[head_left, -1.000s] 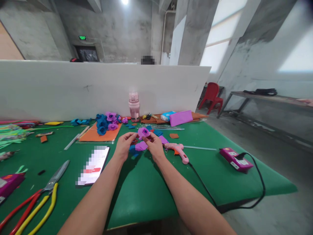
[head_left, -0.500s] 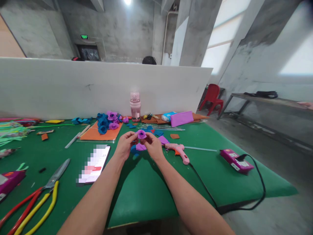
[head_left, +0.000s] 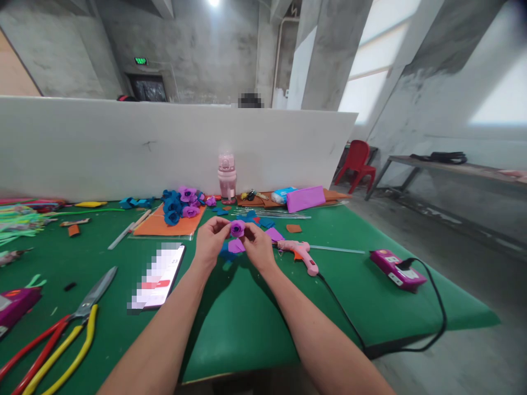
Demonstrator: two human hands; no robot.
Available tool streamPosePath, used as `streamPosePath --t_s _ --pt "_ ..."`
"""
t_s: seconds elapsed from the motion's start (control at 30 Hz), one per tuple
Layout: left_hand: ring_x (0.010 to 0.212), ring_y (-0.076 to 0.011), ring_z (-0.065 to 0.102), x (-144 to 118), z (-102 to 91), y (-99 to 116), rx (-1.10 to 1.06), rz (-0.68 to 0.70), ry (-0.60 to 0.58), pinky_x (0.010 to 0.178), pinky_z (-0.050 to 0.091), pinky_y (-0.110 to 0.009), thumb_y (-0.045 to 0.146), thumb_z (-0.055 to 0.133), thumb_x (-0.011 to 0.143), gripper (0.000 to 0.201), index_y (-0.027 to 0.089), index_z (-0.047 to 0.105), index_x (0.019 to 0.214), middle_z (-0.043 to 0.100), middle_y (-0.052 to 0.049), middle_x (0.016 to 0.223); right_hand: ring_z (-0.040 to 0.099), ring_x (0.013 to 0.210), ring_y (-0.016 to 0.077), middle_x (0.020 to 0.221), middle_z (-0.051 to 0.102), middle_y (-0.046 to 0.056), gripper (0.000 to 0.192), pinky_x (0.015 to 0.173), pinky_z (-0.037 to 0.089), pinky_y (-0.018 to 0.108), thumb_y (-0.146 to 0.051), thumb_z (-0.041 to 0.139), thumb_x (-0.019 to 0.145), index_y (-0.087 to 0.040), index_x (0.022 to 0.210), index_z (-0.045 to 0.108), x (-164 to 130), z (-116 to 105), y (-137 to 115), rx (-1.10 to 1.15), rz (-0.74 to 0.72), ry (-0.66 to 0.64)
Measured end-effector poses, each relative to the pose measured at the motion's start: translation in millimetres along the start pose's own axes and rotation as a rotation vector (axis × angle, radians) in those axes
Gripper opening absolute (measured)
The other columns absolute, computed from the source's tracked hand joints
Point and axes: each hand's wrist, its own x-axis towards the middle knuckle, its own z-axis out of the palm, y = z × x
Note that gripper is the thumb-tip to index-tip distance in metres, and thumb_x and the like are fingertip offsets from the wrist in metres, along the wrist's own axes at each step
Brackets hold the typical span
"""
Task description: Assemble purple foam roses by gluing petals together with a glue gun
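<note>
Between my hands, a little above the table, is a purple paper flower with a dark centre. My left hand pinches its left edge. Fingers of my right hand close on its right side. Purple paper pieces and blue scraps lie on the table just below the flower, partly hidden by my hands. A pink glue gun rests to the right of my right hand, a clear glue stick sticking out of its back. Finished blue and purple flowers sit in a bunch behind my left hand.
Red-and-yellow-handled shears and a phone lie on the green table at left. An orange paper pack and a pink bottle stand near the white partition. A corded purple power box is at right.
The purple flower has tipped slightly, its centre now facing me more, and sits a touch lower. Both hands keep hold of it; the other things stay put.
</note>
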Motion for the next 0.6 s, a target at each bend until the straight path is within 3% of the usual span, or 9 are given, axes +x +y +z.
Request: streamPosePath --t_s 0.13,0.27,0.43,0.6 --pt "0.057 -0.0112 0.051 -0.9 -1.5 0.3 0.259 0.132 0.056 0.056 0.039 -0.022 0.03 0.066 0.065 0.013 0.018 0.062 0.07 0.06 0.0 0.063 0.055 0.076 0.0173 0.081 0.063 0.001 0.019 0.074 0.043 0.029 -0.018 0.052 0.075 -0.024 0.088 0.065 0.2 0.3 1.5 -0.047 -0.01 0.011" --pt "0.055 -0.0109 0.05 -2.0 -1.5 1.0 0.347 0.162 0.064 0.055 0.038 -0.022 0.031 0.064 0.067 0.013 0.018 0.063 0.069 0.059 0.001 0.061 0.056 0.077 0.0171 0.083 0.064 0.001 0.021 0.075 0.042 0.028 -0.016 0.052 0.075 -0.023 0.089 0.065 0.5 0.8 4.4 -0.076 -0.023 0.026" --pt "0.047 -0.0097 0.047 -1.2 -0.1 3.5 0.108 0.07 0.091 0.049 0.036 -0.022 0.036 0.064 0.068 0.019 0.018 0.06 0.073 0.055 0.003 0.054 0.055 0.074 0.0162 0.081 0.063 0.001 0.018 0.072 0.043 0.027 -0.019 0.052 0.075 -0.021 0.088 0.064 1.0 -1.0 3.9 -0.076 -0.009 0.054" --pt "0.046 -0.0087 0.045 0.5 -4.0 5.3 -0.029 -0.007 0.049 0.047 0.034 -0.022 0.045 0.063 0.068 0.03 0.015 0.061 0.071 0.054 0.002 0.054 0.057 0.073 0.015 0.081 0.063 0.001 0.019 0.069 0.046 0.026 -0.028 0.052 0.078 -0.02 0.092 0.062 1.7 -0.3 6.0 0.033 0.017 -0.039"
